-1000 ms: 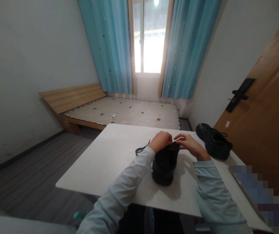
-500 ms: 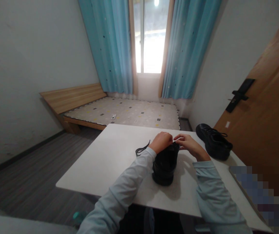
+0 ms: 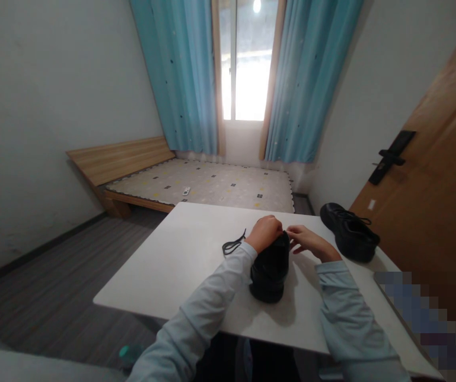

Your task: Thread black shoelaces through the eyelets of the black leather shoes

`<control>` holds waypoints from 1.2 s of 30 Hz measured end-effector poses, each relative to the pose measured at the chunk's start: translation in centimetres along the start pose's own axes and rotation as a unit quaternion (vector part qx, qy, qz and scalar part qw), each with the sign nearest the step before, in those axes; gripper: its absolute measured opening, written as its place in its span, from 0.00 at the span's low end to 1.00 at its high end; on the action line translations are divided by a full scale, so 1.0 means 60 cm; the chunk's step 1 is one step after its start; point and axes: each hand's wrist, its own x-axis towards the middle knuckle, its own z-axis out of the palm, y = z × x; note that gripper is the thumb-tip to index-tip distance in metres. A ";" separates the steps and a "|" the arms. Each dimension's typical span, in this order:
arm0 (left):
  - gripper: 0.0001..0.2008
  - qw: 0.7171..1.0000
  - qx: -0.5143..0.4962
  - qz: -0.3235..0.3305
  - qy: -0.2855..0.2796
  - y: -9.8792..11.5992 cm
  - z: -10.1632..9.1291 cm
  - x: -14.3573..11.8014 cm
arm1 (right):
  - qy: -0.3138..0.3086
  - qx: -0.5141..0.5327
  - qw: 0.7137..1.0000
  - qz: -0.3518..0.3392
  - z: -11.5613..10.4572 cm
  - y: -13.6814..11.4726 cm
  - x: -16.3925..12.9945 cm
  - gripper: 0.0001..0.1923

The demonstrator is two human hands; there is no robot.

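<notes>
A black lace-up shoe (image 3: 268,278) stands on the white table with its heel toward me. My left hand (image 3: 266,233) reaches over its front part, fingers curled down and closed at the lacing area. Whatever they grip is hidden behind the hand. At the right edge of the shoe's opening, my right hand (image 3: 309,243) has its thumb and forefinger drawn together against the shoe, the other fingers bent. Any lace between them is too small to make out. A loose loop of black shoelace (image 3: 232,246) lies left of the shoe, beside my left wrist.
A second black shoe (image 3: 350,233) sits at the white table's (image 3: 164,254) far right edge. Near the right side lies a flat, pixelated item (image 3: 411,313). Beyond the table is a bed (image 3: 220,180) with a white remote (image 3: 187,191); a wooden door (image 3: 430,185) stands on the right.
My right hand has shifted slightly left and down along the shoe's edge, its fingers bending more. The left hand stays nearly in place over the shoe.
</notes>
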 end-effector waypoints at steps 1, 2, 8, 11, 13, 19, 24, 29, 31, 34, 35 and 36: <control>0.08 1.000 -0.001 0.001 0.003 0.000 0.000 0.000 | -0.008 -0.001 1.000 0.000 0.000 0.001 0.000 0.09; 0.08 1.000 -0.002 0.002 0.005 0.000 0.000 -0.001 | -0.016 0.001 1.000 -0.002 0.001 0.001 -0.001 0.09; 0.08 1.000 -0.012 0.002 0.004 -0.004 0.004 -0.003 | -0.043 0.015 0.999 -0.024 -0.003 0.004 -0.005 0.10; 0.08 1.000 -0.024 0.006 0.006 -0.006 0.005 -0.003 | -0.042 0.006 0.999 -0.028 -0.005 0.007 -0.002 0.11; 0.08 0.999 -0.039 0.014 0.003 -0.008 0.001 -0.002 | -0.041 0.001 0.999 -0.031 -0.006 0.010 0.001 0.11; 0.08 0.992 -0.129 0.000 0.019 -0.027 -0.034 -0.005 | -0.042 -0.005 0.998 -0.036 -0.008 0.016 0.007 0.14; 0.10 0.990 -0.131 -0.053 0.028 -0.063 -0.069 -0.025 | -0.041 -0.005 0.999 -0.032 -0.010 0.015 0.008 0.15; 0.10 0.983 -0.062 -0.173 0.008 -0.109 -0.072 -0.051 | -0.030 0.003 0.999 -0.028 -0.012 0.010 0.004 0.14; 0.10 0.974 -0.027 -0.223 0.002 -0.123 -0.058 -0.058 | -0.030 0.002 0.999 -0.028 -0.013 0.009 0.002 0.14; 0.13 0.961 0.008 -0.276 -0.010 -0.135 -0.026 -0.066 | -0.032 -0.001 0.999 -0.026 -0.015 0.010 0.001 0.14; 0.13 0.959 0.018 -0.284 -0.014 -0.138 -0.016 -0.068 | -0.031 0.000 0.999 -0.026 -0.015 0.011 0.001 0.14; 0.13 0.958 0.023 -0.287 -0.018 -0.139 -0.006 -0.071 | -0.030 0.002 0.999 -0.026 -0.016 0.012 0.001 0.15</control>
